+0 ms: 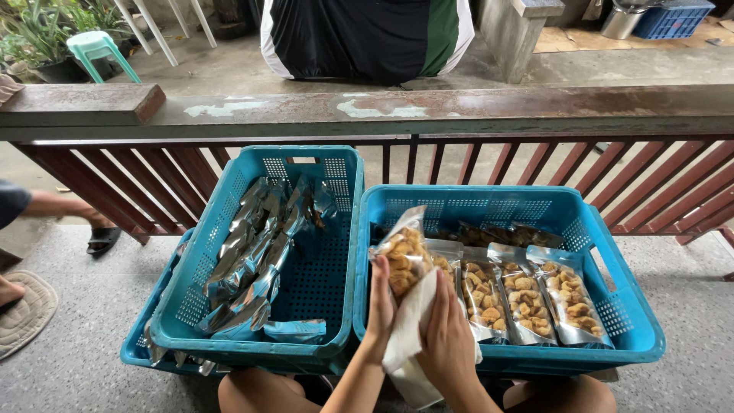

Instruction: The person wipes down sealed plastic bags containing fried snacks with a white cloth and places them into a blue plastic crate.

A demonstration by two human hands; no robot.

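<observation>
View over my two hands at right blue crate (627, 336); left hand (380, 302) clasps clear snack pouch (403, 256), held upright above crate's near-left corner; right hand (447, 340) presses white cloth (409, 329) against pouch (wiping, I judge); three filled pouches (527, 302) lie in row inside, apparently done; left crate (317, 283) holds stack of foil pouches (252, 260), untouched.
</observation>
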